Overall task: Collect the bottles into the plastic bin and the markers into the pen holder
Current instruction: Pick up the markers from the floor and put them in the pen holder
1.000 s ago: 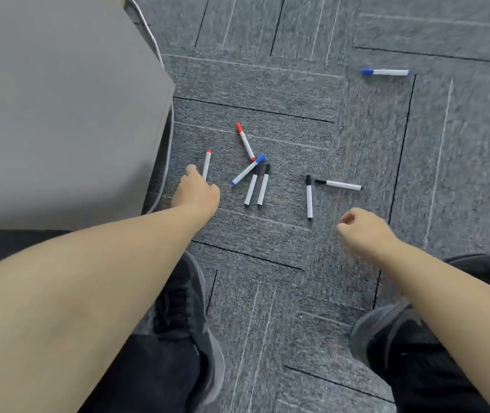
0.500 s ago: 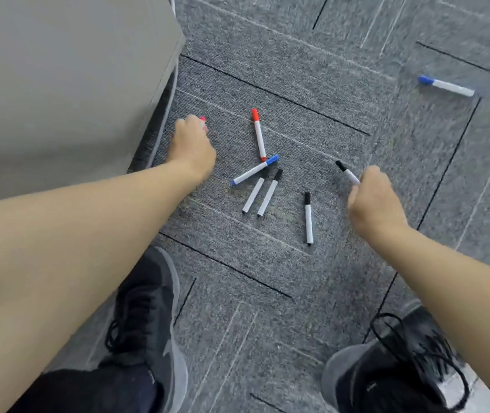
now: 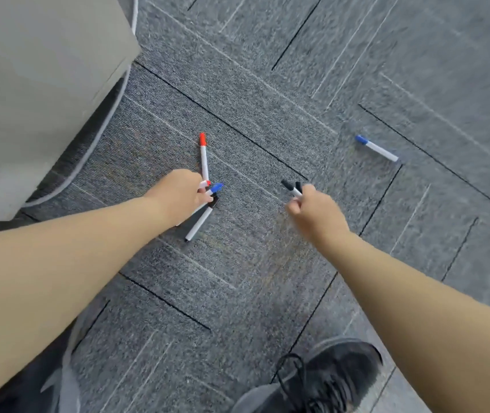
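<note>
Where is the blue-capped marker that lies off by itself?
In the head view the lone blue-capped marker lies on the carpet at upper right, beyond and right of the right hand, which grips black-capped markers.

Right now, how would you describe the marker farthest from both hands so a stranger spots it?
Start on the grey carpet-tiled floor and look beyond the right hand, away from the grey cabinet. There lies a white marker with a blue cap. It lies alone, untouched, while the other blue-capped marker sits at the left hand.
</note>
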Available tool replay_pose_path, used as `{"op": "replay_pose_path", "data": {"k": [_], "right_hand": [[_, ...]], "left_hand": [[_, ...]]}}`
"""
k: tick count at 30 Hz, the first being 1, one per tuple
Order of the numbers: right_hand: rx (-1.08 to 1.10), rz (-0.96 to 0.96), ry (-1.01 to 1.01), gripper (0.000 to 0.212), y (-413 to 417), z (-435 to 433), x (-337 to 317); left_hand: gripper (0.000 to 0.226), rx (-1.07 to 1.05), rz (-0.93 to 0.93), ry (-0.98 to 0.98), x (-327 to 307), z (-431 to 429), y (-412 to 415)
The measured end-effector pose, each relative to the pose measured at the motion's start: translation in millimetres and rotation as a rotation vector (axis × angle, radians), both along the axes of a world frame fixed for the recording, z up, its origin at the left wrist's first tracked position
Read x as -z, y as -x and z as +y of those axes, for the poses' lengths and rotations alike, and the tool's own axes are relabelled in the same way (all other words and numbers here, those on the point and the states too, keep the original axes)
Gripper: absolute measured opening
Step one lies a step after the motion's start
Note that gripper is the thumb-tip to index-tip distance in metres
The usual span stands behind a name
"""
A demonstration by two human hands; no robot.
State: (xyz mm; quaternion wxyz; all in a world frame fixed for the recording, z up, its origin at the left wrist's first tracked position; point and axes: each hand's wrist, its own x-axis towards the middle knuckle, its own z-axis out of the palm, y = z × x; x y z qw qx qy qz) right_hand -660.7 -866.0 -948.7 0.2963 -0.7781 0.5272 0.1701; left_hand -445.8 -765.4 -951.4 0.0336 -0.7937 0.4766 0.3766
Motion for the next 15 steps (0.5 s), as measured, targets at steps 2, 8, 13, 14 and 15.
{"op": "replay_pose_path", "data": {"k": [2,8,13,14,15], "right_hand": [[0.1,-0.013,0.048,0.011,9,-34,0],[0.299,0.098,0.349,0.033,29,-122,-6],[0.267,0.317,0.111,0.04,57,-131,8],[0.272,0.317,0.081,0.039,58,-125,8],[0.282,0.298,0.058,0.037,56,-119,6]], "left_hand": [[0.023,0.003,-0.026,-0.015,-1,-4,7],[0.009,-0.201,0.04,0.213,-4,-8,19],[0.024,-0.234,-0.007,0.209,-6,6,25],[0.029,-0.253,-0.005,0.158,-6,9,27],[0.038,-0.274,-0.005,0.102,-5,13,31]]}}
